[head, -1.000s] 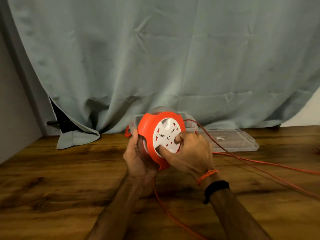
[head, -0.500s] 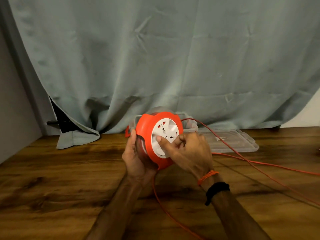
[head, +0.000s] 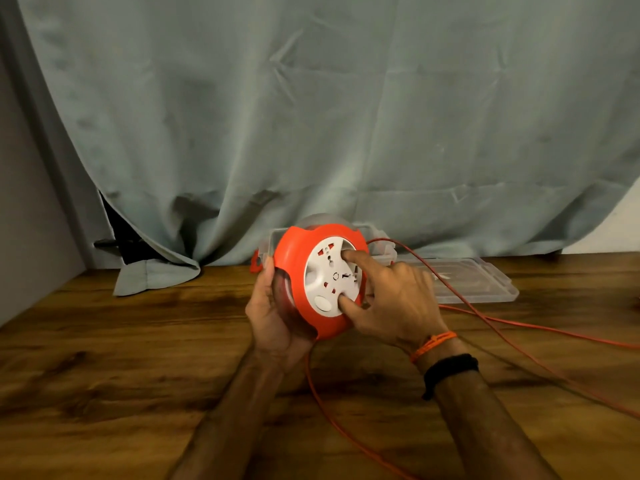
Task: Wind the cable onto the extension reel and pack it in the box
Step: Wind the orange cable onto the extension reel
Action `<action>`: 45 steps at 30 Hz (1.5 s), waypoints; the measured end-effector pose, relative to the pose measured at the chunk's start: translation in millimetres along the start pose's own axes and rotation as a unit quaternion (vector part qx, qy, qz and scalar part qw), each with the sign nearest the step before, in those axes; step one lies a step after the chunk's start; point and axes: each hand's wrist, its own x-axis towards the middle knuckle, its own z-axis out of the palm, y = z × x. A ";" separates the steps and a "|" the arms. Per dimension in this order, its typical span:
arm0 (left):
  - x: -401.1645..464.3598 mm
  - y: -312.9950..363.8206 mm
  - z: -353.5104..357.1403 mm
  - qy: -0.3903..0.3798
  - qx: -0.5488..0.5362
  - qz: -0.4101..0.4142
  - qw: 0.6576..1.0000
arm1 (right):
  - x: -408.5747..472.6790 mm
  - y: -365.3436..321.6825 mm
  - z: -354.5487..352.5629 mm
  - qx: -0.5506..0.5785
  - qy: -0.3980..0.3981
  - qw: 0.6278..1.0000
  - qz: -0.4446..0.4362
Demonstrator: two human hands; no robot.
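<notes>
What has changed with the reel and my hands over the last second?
The right hand shifted its fingers round the white socket face: one fingertip now near the top, another near the bottom, and the face has turned with them. The cable lies a little differently on the table. The left hand still cradles the orange reel in the same spot; box and lid unmoved.

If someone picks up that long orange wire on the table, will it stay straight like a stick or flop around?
Probably flop. The orange cable lies in loose curves across the wooden table and droops below the reel, so it looks soft and bendy. It is thin, so a short piece likely feels light. It may drag and snag on itself, since strands cross near the right hand.
</notes>
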 end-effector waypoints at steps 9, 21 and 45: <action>1.6 0.4 2.6 0.030 0.043 0.039 0.998 | 1.9 -33.3 11.3 0.122 0.048 0.967 0.217; -0.4 5.6 3.4 0.017 0.041 0.013 0.999 | 4.7 -19.4 4.5 0.160 0.029 0.972 0.173; 0.5 0.8 2.1 0.015 0.051 0.039 0.998 | -1.3 -27.6 6.5 0.082 0.046 0.978 0.188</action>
